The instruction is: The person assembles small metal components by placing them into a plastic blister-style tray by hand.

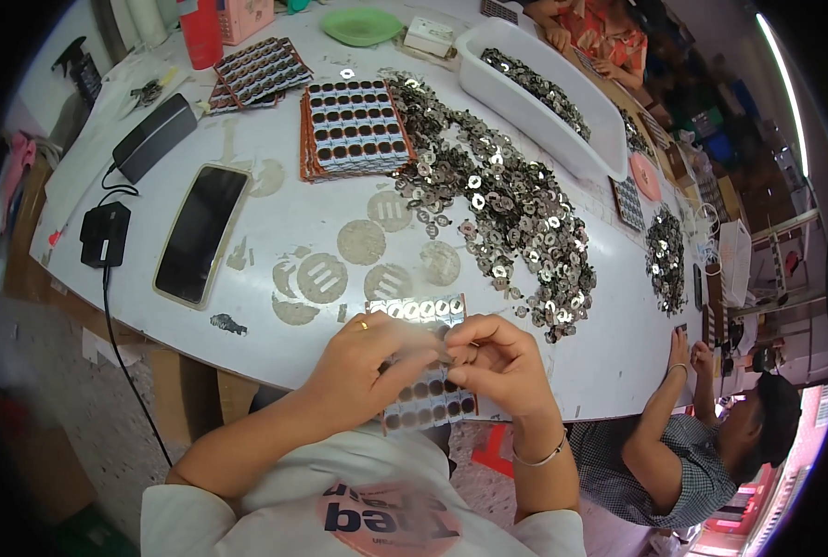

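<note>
A panel (449, 407) with rows of dark round parts on pale squares lies at the table's front edge, under my hands. Shiny metal rings (420, 308) cover the row at its far end. My left hand (363, 367) is over the panel's left side, fingers curled in and partly smeared by motion. Over the right side is my right hand (505, 364), its thumb and fingers closed in a pinch. Small dark pieces seem to show between the two hands, too blurred to name. The middle rows are hidden beneath my fingers.
Loose metal pieces (525, 223) spread in a long pile beyond my right hand, below a white tub (544, 121) of more. Stacked panels (354, 130) stand farther back. A phone (200, 237) and black adapter (106, 234) lie left. Another person (665, 455) works at right.
</note>
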Action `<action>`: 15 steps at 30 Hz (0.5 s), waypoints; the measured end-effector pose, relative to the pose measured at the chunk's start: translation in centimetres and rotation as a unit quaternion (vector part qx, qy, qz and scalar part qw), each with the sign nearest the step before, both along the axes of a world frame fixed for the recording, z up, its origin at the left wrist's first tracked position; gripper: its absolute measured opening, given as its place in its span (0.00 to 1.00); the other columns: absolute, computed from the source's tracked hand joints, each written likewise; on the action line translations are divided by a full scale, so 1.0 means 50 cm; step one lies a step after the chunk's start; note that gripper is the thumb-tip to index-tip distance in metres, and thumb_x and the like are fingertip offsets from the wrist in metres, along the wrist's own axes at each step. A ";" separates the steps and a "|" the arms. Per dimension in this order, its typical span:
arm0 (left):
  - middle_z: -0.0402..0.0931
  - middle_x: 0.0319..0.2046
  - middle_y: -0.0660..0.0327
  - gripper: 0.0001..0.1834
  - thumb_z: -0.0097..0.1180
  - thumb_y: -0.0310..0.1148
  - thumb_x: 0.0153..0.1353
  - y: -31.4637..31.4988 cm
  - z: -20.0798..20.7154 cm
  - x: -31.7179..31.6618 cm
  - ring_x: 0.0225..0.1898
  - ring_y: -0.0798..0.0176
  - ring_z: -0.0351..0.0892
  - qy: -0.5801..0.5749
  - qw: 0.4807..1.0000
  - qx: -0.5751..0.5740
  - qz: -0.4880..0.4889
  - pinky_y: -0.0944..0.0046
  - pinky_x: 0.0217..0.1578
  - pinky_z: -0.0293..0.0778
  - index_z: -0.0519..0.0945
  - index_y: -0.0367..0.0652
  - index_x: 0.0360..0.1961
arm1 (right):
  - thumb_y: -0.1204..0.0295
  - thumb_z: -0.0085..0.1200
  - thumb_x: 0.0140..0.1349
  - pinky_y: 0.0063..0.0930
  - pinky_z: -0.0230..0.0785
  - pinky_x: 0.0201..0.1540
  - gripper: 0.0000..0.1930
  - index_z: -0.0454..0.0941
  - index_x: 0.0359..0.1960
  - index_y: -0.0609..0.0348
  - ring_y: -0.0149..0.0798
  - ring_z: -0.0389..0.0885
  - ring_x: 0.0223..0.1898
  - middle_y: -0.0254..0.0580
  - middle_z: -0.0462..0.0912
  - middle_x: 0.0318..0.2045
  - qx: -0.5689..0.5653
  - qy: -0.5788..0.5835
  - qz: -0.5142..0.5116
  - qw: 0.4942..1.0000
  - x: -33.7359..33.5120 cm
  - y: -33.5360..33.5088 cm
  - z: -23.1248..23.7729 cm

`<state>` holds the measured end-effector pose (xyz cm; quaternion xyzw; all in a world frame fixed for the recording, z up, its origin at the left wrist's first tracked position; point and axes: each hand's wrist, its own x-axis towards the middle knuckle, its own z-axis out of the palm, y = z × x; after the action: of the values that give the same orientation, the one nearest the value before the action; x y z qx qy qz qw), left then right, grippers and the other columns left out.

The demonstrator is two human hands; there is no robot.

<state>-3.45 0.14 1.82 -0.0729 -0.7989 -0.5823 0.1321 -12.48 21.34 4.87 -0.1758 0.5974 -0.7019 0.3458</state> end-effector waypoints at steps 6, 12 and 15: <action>0.85 0.45 0.57 0.13 0.68 0.33 0.66 0.007 -0.003 0.015 0.47 0.53 0.83 -0.046 0.998 -0.030 0.008 0.55 0.47 0.78 0.85 0.41 0.49 | 0.87 0.68 0.62 0.23 0.79 0.41 0.15 0.83 0.50 0.66 0.29 0.82 0.39 0.43 0.83 0.44 0.050 0.099 -0.034 0.993 0.011 -0.005 -0.012; 0.80 0.58 0.58 0.20 0.73 0.36 0.59 0.026 -0.026 0.029 0.59 0.56 0.78 0.112 0.954 -0.277 0.008 0.53 0.56 0.76 0.83 0.42 0.50 | 0.78 0.62 0.71 0.16 0.73 0.24 0.07 0.78 0.46 0.60 0.27 0.81 0.32 0.43 0.82 0.38 -0.064 -0.152 -0.112 0.980 -0.009 0.031 -0.032; 0.78 0.59 0.58 0.20 0.72 0.40 0.60 0.027 -0.033 0.031 0.61 0.56 0.77 0.101 0.948 -0.302 -0.011 0.53 0.60 0.74 0.83 0.42 0.50 | 0.78 0.63 0.71 0.16 0.74 0.25 0.07 0.80 0.47 0.60 0.24 0.79 0.29 0.39 0.82 0.36 -0.062 -0.167 -0.132 0.975 -0.008 0.018 -0.028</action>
<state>-1.90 1.51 0.17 -0.1766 -0.9190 -0.3044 0.1779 -12.89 22.26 3.46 0.0031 0.5046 -0.7963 0.3335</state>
